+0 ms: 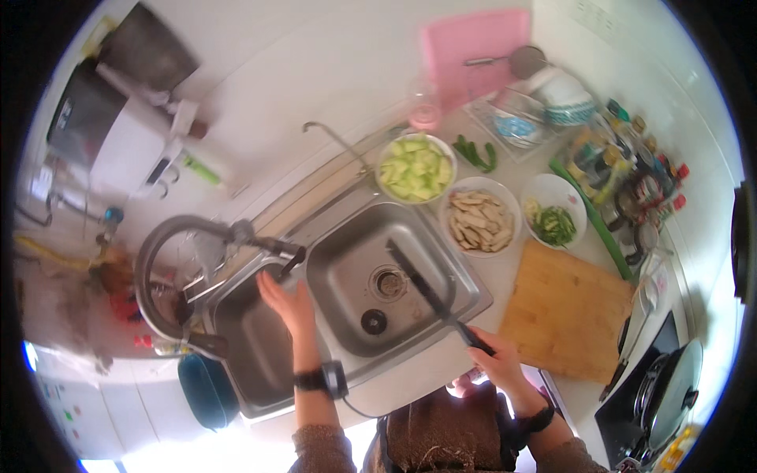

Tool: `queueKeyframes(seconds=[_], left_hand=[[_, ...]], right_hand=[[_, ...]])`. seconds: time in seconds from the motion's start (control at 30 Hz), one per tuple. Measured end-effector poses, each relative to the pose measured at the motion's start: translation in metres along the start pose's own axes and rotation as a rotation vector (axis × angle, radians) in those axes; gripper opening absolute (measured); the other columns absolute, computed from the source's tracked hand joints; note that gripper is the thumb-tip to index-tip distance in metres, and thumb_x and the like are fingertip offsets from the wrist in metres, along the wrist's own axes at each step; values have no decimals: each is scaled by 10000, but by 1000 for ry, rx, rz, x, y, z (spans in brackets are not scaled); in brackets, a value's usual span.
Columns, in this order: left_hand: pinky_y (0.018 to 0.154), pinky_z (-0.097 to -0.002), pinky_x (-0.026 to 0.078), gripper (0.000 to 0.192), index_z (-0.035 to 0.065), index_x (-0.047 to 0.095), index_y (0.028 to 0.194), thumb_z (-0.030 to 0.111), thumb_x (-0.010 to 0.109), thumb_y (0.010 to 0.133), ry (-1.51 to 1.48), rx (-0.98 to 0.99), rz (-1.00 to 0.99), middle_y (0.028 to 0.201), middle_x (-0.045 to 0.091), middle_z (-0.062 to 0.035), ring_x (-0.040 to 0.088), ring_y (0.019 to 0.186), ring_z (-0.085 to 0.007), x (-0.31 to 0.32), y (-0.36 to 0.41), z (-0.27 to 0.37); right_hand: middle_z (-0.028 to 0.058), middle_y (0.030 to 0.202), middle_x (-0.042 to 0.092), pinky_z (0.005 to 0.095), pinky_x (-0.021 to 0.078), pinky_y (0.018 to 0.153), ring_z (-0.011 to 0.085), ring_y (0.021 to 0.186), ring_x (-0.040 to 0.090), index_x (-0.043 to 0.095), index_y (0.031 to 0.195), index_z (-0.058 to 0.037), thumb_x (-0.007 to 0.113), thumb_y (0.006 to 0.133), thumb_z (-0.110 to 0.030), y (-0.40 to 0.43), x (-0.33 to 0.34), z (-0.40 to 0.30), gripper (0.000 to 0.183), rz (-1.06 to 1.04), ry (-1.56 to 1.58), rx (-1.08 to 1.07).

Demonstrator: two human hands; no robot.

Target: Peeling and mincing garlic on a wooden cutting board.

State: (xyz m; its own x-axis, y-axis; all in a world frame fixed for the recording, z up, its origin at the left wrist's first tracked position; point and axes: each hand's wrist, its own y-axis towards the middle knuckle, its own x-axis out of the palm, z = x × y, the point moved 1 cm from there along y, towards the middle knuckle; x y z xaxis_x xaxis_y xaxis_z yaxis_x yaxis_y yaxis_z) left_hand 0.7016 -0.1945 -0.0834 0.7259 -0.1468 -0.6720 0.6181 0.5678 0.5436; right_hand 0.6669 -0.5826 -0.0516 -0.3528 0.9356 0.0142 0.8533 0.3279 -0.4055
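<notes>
My left hand point(287, 304) is raised over the left sink basin point(254, 349), fingers apart, just beneath the dark end of the faucet point(284, 248). Whether its fingertips touch the faucet is hard to tell. In my right hand point(500, 358) is the black handle of a kitchen knife point(423, 287). Its dark blade, seen nearly edge-on, reaches over the right sink basin point(337, 266). Below the blade are the drain point(390, 282) and a round black stopper point(374, 322) lying on the basin floor.
Bowls of cut green vegetable point(417, 168), pale sliced pieces point(480, 220) and chopped greens point(553, 224) stand behind the sink. A wooden cutting board point(568, 313) lies at right, near a lidded pan point(674, 396). Seasoning bottles point(639, 171) crowd the corner. A thin second tap point(337, 142) rises behind.
</notes>
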Motion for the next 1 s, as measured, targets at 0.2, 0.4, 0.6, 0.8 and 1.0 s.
queueKeyframes(seconds=[0.2,0.4,0.6,0.8,1.0], left_hand=[[960,-374,396,487,-8,499,1226,221,613,812,-207,-217,-382,1216,540,-211,511,1126,-367,-9,7,-9],[869,-301,461,321,-29,547,1150,161,554,891,-949,-863,-176,1093,612,-135,598,967,-217,-57,-54,-45],[616,-242,462,150,-50,623,899,48,591,790,-640,-830,18,766,634,-56,569,663,-106,-127,-60,-98],[557,-208,413,110,-52,618,859,37,575,810,-287,-786,-139,687,607,-38,520,584,-82,-156,-49,-116],[684,-255,469,214,1,651,981,124,573,824,-362,-734,67,794,669,-95,622,732,-143,-176,-70,-132]], right_hand=[[-13,640,538,217,408,482,45,527,483,562,1221,-66,593,850,-143,42,79,-26,380,-251,-141,-28],[20,713,584,223,415,476,68,557,521,549,1228,-31,561,878,-147,58,133,-25,368,-427,-59,113],[86,758,579,243,398,467,131,540,512,541,1166,44,488,907,-148,69,196,-15,327,-621,180,411],[102,747,571,251,397,450,133,535,516,558,991,47,497,919,-178,73,248,-5,244,-734,272,570],[111,728,558,256,380,463,145,534,492,525,861,14,498,915,-203,73,295,-10,226,-685,340,596]])
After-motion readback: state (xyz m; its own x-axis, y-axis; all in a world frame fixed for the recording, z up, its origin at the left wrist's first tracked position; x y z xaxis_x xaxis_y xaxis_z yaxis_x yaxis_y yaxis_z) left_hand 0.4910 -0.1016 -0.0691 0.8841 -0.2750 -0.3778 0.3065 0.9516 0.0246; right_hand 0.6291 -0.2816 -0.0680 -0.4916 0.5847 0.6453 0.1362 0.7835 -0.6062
